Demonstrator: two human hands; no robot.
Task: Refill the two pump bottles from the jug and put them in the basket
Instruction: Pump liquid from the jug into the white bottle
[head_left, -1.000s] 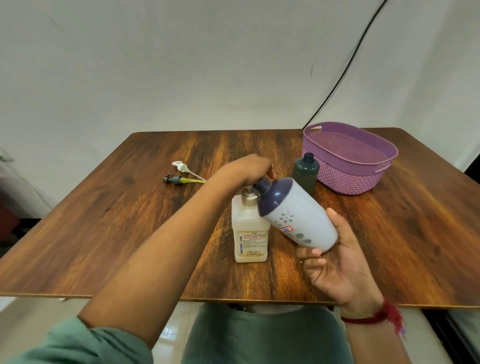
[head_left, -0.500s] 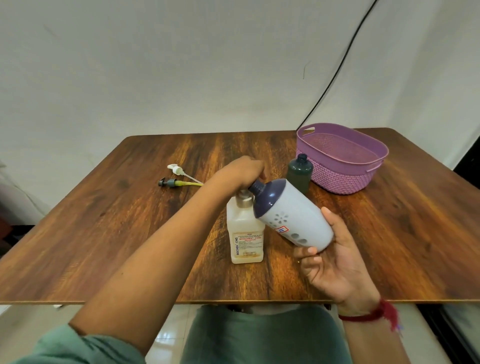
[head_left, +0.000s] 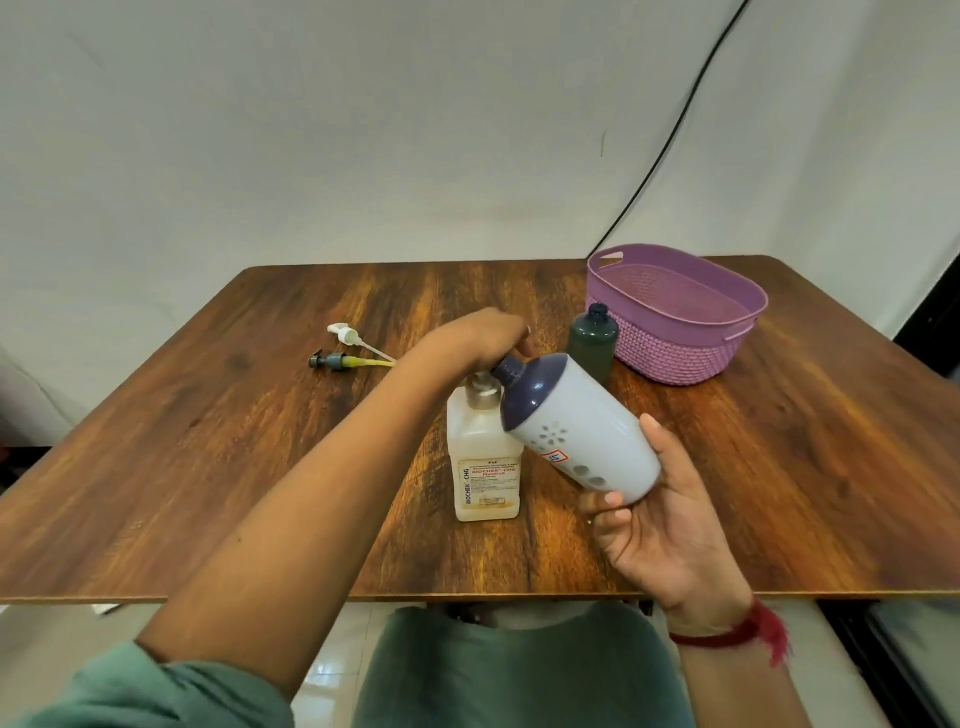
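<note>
My right hand (head_left: 660, 535) holds a white jug (head_left: 582, 431) with a dark purple top, tilted up to the left above the table. My left hand (head_left: 478, 338) reaches over it, fingers curled on the jug's dark cap (head_left: 510, 368). Just behind the jug stands a cream pump bottle (head_left: 485, 467) with a printed label and a silver neck, its pump off. A dark green bottle (head_left: 592, 340), also without its pump, stands upright against the purple basket (head_left: 675, 358) at the back right. The basket holds nothing.
Two loose pump heads lie at the back left of the wooden table (head_left: 208, 441): a white one (head_left: 344, 332) and a dark one with a yellow tube (head_left: 332, 360). A black cable (head_left: 665, 156) runs down the wall behind the basket.
The view has shifted a little. Both hands keep their hold on the tilted jug and its cap; the bottles, basket and pump heads have not moved.
</note>
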